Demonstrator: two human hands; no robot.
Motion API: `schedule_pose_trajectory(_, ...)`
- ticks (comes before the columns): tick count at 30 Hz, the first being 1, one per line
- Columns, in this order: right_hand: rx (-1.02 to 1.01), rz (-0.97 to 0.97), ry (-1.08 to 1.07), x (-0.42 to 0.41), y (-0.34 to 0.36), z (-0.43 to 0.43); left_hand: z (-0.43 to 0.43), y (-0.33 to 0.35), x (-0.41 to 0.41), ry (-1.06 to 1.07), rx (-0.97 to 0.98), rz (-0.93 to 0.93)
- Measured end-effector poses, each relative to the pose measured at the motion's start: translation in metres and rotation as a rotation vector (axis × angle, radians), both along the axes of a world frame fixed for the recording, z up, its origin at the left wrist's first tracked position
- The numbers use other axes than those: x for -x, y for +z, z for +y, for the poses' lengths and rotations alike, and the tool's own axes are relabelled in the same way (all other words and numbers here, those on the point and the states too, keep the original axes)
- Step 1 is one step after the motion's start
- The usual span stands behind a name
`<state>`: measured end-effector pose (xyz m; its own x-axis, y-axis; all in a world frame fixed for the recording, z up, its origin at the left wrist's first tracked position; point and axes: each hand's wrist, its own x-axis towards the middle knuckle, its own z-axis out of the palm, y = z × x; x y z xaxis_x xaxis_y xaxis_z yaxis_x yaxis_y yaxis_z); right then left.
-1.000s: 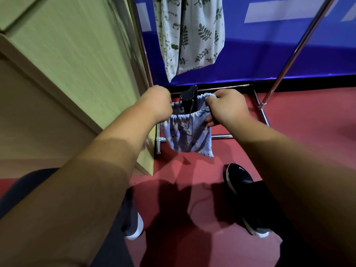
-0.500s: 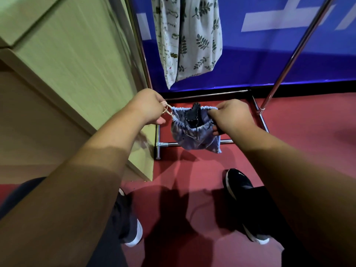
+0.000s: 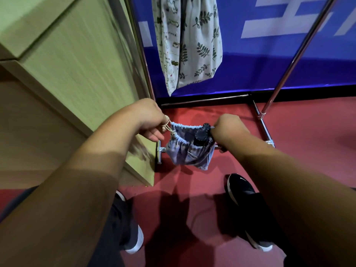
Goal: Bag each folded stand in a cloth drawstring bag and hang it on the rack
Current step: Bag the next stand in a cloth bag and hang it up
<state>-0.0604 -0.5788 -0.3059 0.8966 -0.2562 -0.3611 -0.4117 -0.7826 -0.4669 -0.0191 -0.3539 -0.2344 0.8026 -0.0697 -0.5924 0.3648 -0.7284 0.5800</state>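
Head view: your left grip (image 3: 148,118) pinches beige drawstring (image 3: 170,126), right grip (image 3: 229,128) clamps blue cloth bag (image 3: 187,154); tuck black folded stand (image 3: 202,134), pull evenly.

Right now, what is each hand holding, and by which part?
Left hand pinches the drawstring of the blue bag; right hand grips its rim beside the black stand.

The left grip (image 3: 148,120) pinches the cream drawstring (image 3: 169,127) at the left edge of the blue cloth bag (image 3: 189,154). The right grip (image 3: 229,128) holds the bag's right rim, touching the black folded stand (image 3: 201,134) that protrudes from the gathered mouth. The bag hangs above the red floor (image 3: 308,143), near the metal rack (image 3: 266,130), where a leaf-print bag (image 3: 194,47) hangs.
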Motion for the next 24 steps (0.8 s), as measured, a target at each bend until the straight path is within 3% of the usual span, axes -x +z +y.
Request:
schedule_pose_trajectory(6, -0.027, 0.154, 0.059, -0.004, 0.004, 0.008, 0.002, 0.007, 0.007, -0.132, -0.171, 0.233)
schedule_pose_trajectory(9, -0.101, 0.132, 0.040, -0.002, 0.006, 0.008, 0.003, 0.007, 0.007, -0.145, -0.222, 0.215)
schedule_pose_trajectory(16, -0.240, 0.217, -0.086, 0.002, 0.016, 0.011, 0.005, 0.004, -0.006, 0.062, 0.027, -0.044)
schedule_pose_trajectory(20, -0.232, 0.329, -0.041, 0.006, 0.022, 0.013, 0.003, 0.001, -0.009, 0.235, 0.215, -0.173)
schedule_pose_trajectory(24, -0.206, 0.320, -0.010, 0.004, 0.020, 0.012, 0.000, 0.000, -0.015, 0.383, 0.392, -0.202)
